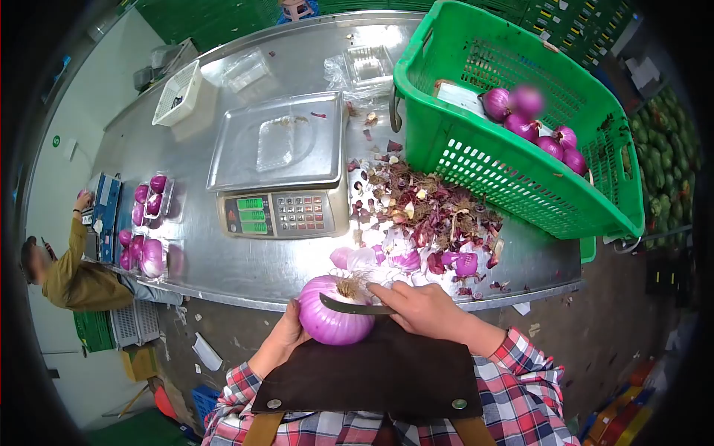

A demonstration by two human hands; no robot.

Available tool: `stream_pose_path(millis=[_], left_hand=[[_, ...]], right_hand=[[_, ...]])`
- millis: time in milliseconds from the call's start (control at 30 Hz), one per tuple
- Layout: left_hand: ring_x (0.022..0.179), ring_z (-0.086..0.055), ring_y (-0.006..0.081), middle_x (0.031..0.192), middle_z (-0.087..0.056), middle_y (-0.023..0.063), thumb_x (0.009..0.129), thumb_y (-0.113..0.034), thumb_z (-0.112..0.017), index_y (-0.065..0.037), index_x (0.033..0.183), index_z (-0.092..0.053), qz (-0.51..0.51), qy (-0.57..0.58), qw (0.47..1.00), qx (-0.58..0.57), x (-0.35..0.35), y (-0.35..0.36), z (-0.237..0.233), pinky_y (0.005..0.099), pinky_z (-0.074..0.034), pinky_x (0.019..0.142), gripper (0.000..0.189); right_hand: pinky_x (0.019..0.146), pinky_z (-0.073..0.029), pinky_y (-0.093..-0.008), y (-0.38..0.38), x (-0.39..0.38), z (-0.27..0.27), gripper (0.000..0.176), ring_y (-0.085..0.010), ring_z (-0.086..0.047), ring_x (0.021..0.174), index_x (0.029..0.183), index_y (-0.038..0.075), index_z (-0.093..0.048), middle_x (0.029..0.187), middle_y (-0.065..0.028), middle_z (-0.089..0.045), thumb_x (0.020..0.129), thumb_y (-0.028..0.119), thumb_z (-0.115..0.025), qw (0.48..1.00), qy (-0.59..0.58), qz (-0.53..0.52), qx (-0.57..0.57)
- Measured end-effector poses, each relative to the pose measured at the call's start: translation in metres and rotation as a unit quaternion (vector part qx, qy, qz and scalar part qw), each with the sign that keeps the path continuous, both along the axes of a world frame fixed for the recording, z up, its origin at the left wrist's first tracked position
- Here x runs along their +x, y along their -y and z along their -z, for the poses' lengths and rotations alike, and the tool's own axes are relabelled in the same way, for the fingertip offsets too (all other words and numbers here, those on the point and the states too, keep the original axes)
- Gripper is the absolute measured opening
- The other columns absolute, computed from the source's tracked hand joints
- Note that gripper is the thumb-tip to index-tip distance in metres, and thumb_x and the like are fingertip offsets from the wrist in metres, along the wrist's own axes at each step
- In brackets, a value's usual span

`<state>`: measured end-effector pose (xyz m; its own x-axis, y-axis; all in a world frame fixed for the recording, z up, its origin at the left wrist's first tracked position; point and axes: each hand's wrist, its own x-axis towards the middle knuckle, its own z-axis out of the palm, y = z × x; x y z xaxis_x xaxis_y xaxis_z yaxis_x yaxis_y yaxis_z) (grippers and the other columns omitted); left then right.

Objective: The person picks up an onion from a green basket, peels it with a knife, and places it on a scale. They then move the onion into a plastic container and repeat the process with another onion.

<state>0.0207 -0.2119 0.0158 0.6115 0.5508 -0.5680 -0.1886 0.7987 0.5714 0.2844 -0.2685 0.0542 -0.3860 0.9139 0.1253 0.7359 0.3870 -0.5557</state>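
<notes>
Looked to me like trimming the root [347, 288]: left hand [285, 331] clamped its fingers round the onion [327, 323] at six o'clock by the worktop [260, 264], right hand [431, 315] round the knife [351, 307], next cut likely needing steadiness.

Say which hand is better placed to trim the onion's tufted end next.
Right hand, probably: it holds the curved knife across the onion beside the tuft, while the left hand supports the onion's side.

Metal table [197, 249] with scale [279, 160], crate [513, 172], peelings [420, 208]
</notes>
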Motion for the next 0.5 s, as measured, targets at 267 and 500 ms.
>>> stream_pose_path(millis=[267, 500], left_hand=[[0.114, -0.047, 0.0212, 0.123, -0.047, 0.0112, 0.051, -0.062, -0.075, -0.001, 0.13, -0.034, 0.05, -0.022, 0.997, 0.06, 0.012, -0.007, -0.028, 0.0352, -0.039, 0.097, 0.108], [0.113, -0.048, 0.0209, 0.121, -0.047, 0.0119, 0.052, -0.058, -0.076, 0.001, 0.128, -0.036, 0.045, -0.021, 0.995, 0.085, 0.022, -0.005, -0.028, 0.0347, -0.037, 0.098, 0.104]], right_hand=[[0.043, -0.045, -0.0324, -0.004, -0.011, 0.012, 0.057, -0.0207, -0.055, 0.05, 0.121, 0.007, -0.05, 0.07, -0.0046, -0.049, 0.065, 0.003, -0.06, 0.998, 0.012, 0.031, 0.058], [0.045, -0.045, -0.0318, 0.002, -0.001, 0.024, 0.056, -0.0204, -0.055, 0.051, 0.119, 0.006, -0.052, 0.067, -0.0051, -0.047, 0.064, 0.001, -0.059, 0.994, 0.008, 0.079, 0.078]])
